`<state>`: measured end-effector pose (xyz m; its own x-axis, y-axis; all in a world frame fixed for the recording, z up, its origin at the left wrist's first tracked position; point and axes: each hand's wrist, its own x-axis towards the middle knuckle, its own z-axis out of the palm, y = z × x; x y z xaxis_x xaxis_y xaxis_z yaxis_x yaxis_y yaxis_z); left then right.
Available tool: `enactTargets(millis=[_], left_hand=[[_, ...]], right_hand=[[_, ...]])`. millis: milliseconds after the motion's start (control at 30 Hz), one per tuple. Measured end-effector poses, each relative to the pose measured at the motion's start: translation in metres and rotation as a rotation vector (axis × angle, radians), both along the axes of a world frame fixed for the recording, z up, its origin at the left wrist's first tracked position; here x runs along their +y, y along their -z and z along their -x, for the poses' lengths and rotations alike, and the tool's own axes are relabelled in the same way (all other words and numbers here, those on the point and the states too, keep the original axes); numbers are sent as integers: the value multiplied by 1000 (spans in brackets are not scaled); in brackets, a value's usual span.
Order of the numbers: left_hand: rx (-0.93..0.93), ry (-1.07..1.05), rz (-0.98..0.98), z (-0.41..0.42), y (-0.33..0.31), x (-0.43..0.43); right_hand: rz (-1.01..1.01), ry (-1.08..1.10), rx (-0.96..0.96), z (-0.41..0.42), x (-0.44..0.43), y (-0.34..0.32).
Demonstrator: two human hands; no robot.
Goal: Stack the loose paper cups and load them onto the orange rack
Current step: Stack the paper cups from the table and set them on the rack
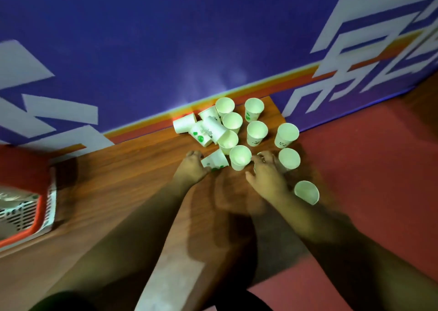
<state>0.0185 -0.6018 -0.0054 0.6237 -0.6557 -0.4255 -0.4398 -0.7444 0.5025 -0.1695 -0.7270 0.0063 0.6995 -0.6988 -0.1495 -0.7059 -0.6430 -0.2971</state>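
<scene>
Stacking progress: none that I can see; the paper cups [257, 133] are all loose, most upright, several tipped over at the cluster's left.
Cup location: bunched on the wooden table [118, 180] by the blue banner [142, 50]; a lone cup [307, 192] stands just beside the right forearm.
Left hand [193, 166]: fingers curled round the base of a tipped cup [214, 161].
Right hand [267, 175]: reaching among the upright cups; I cannot tell whether it holds one.
Orange rack [38, 218]: at the table's left, well apart from the cups; contents blurred.
Remaining: in my judgement, all nesting and all loading.
</scene>
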Motion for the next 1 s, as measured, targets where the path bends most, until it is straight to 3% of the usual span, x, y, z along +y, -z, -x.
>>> enactTargets(millis=[200, 567, 800, 900, 1000], left_hand=[[41, 12, -2, -3, 27, -21], [-84, 149, -87, 11, 77, -25], [126, -134, 62, 8, 58, 39], [230, -313, 236, 2, 31, 74], [364, -337, 417, 0, -3, 108]], right_hand=[[105, -128, -21, -24, -15, 29], [152, -233, -26, -34, -25, 59], [102, -142, -209, -28, -2, 31], [-30, -24, -315, -38, 18, 10], [-223, 13, -343, -59, 47, -13]])
